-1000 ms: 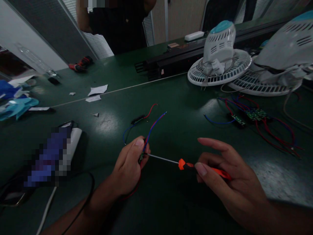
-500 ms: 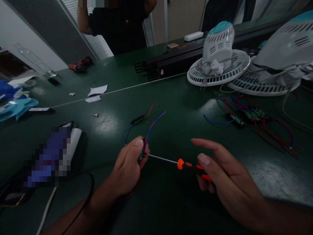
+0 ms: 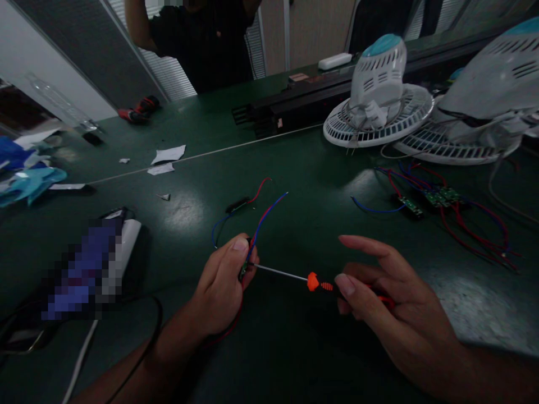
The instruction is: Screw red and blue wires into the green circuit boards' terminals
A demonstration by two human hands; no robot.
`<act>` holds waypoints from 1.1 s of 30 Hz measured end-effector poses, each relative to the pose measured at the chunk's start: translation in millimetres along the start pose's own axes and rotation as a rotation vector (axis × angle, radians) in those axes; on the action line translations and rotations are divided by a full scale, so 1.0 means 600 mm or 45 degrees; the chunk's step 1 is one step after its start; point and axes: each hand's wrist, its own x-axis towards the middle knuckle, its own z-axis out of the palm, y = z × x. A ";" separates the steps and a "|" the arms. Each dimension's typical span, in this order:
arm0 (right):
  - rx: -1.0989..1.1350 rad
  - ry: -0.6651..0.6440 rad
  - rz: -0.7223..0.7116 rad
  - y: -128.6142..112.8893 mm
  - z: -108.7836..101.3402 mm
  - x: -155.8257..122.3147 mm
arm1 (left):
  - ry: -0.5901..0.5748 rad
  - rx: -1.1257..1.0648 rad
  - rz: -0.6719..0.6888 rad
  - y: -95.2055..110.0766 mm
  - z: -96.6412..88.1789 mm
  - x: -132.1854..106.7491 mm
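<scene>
Between the thumb and fingers of my left hand [image 3: 225, 280] is a small green circuit board [image 3: 243, 271], mostly hidden, with red and blue wires [image 3: 261, 222] rising from it and a red wire hanging below. My right hand [image 3: 391, 297] grips the orange and black handle of a screwdriver [image 3: 312, 281], index finger stretched out above it. The metal shaft runs left, and its tip meets the board at my left fingers; the exact contact spot is too small to make out. Just beyond my left hand lies another small board [image 3: 238, 205] with one red and one blue wire.
Several wired circuit boards [image 3: 440, 196] lie to the right, below two white fan heads [image 3: 379, 112]. Long black bars [image 3: 290, 109] stretch across the back. Paper scraps [image 3: 168, 154], a red and black tool [image 3: 138, 109] and a pixelated device [image 3: 84, 269] are leftward. A person [image 3: 202, 45] stands opposite.
My right thumb has slid back and forth slightly along the handle, and the right fingers have shifted around it. The screwdriver has turned a little. My left hand stays nearly still.
</scene>
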 end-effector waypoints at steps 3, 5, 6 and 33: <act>-0.009 0.011 -0.027 -0.002 -0.001 0.002 | -0.005 0.002 0.004 -0.001 0.000 0.000; -0.003 0.011 -0.045 -0.003 -0.002 0.004 | -0.006 -0.015 -0.008 -0.003 -0.001 -0.001; 0.001 0.005 -0.047 -0.004 -0.002 0.005 | -0.003 -0.028 -0.012 -0.003 -0.001 -0.001; 0.000 -0.011 -0.020 0.000 0.000 0.002 | -0.003 0.002 -0.003 -0.002 -0.001 -0.001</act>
